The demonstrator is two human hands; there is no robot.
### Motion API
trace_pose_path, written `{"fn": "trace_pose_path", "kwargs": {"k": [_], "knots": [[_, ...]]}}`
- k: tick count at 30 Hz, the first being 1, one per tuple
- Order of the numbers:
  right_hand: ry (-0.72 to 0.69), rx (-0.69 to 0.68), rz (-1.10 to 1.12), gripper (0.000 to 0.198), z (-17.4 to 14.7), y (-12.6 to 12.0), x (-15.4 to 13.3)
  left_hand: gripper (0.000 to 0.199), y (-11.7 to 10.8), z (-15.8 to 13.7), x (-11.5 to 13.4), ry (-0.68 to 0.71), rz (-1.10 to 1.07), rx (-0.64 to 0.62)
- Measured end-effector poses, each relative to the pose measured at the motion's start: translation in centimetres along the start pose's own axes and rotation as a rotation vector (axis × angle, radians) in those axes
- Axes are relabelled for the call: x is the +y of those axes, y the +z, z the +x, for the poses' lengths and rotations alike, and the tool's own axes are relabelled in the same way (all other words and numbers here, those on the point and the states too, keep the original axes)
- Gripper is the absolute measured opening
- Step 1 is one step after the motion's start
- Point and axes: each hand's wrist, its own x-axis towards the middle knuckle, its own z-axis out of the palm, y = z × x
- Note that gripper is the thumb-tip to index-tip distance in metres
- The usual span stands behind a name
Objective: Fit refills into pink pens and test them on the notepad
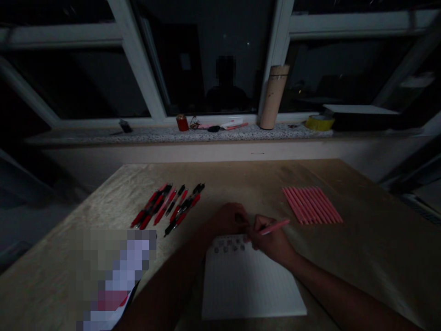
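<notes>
A pink pen (278, 225) is gripped in my right hand (270, 239), its back end sticking out up and to the right. That hand rests over the top right part of a lined notepad (253, 289). Rows of small dark round marks (229, 246) run along the upper left of the page. Just beyond the pad's top edge, my left hand (230, 216) lies with curled fingers close to my right fingertips. In the dim light I cannot make out what its fingers hold, if anything. The pen's tip is hidden by my right hand.
Several red and black pens (168, 205) lie left on the table (241, 181); a row of pink pens (312, 205) lies right. A blurred-out object is front left. The windowsill (151, 134) holds a tan cylinder (274, 99), yellow tape (319, 122) and a red container (182, 123).
</notes>
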Motion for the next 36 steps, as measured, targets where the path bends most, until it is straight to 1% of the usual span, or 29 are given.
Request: {"fn": "trace_pose_path", "kwargs": {"k": [2,5,9,13,19,21,24,28,31,36], "knots": [[0.041,0.044,0.078,0.034,0.4,-0.3,-0.2,0.024,-0.1,-0.1,0.0,-0.047,-0.071,-0.004],[0.063,0.075,0.163,0.036,1.0,-0.9,-0.4,0.023,-0.4,-0.1,0.0,-0.137,-0.195,-0.005],[0.067,0.087,0.171,0.036,1.9,-1.7,-0.8,0.028,-0.7,0.1,-0.1,-0.198,-0.362,-0.005],[0.112,0.040,0.238,0.034,2.6,-2.1,-0.8,0.030,-1.0,0.2,-0.1,-0.215,-0.476,0.021],[0.111,-0.014,0.298,0.032,3.0,-2.6,-0.4,0.033,-0.9,0.3,-0.2,-0.266,-0.518,0.067],[0.126,-0.007,0.391,0.031,3.2,-2.9,-0.3,0.034,-0.9,0.3,-0.4,-0.276,-0.508,0.112],[0.175,0.039,0.660,0.037,3.7,-3.6,0.1,0.031,-1.0,0.3,-0.6,-0.289,-0.494,0.217],[0.230,0.001,0.964,0.048,4.4,-4.8,0.7,0.029,-1.1,0.3,-0.7,-0.291,-0.531,0.320],[0.250,-0.012,1.064,0.054,4.5,-5.2,0.9,0.029,-1.1,0.3,-0.8,-0.305,-0.565,0.360],[0.246,-0.006,1.076,0.052,4.5,-5.0,1.3,0.028,-1.0,0.3,-0.8,-0.312,-0.592,0.360]]}}
